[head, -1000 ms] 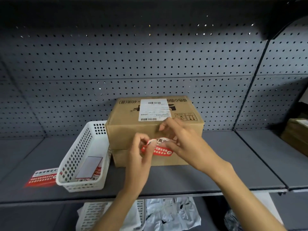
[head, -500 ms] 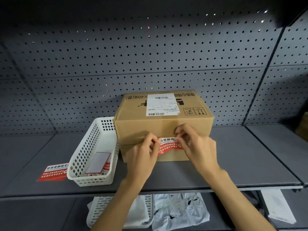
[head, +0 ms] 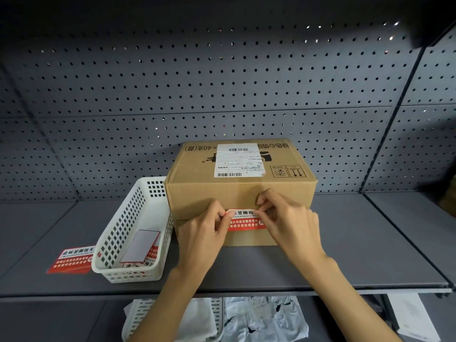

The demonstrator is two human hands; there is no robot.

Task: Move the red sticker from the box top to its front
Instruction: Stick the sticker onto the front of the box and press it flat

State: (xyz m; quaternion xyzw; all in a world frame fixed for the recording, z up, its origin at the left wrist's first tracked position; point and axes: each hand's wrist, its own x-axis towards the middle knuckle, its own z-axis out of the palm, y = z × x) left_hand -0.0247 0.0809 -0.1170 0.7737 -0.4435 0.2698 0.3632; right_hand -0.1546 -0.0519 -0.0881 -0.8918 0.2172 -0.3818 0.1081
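Observation:
A brown cardboard box [head: 237, 191] stands on the grey shelf, with a white shipping label on its top. The red and white sticker [head: 244, 220] lies flat against the box's front face, near the middle. My left hand [head: 202, 233] pinches the sticker's left end with thumb and fingers. My right hand [head: 286, 223] pinches its right end, fingertips against the cardboard. Both hands cover the sticker's ends.
A white perforated basket [head: 128, 233] sits just left of the box, holding more stickers and a white backing sheet. Another red sticker [head: 74, 260] lies on the grey shelf [head: 357, 255] left of the basket. A pegboard wall rises behind. White items lie on the lower shelf.
Both hands carried the sticker from in front of the box onto its front face and lowered it flat. The view has shifted, so the box sits further right.

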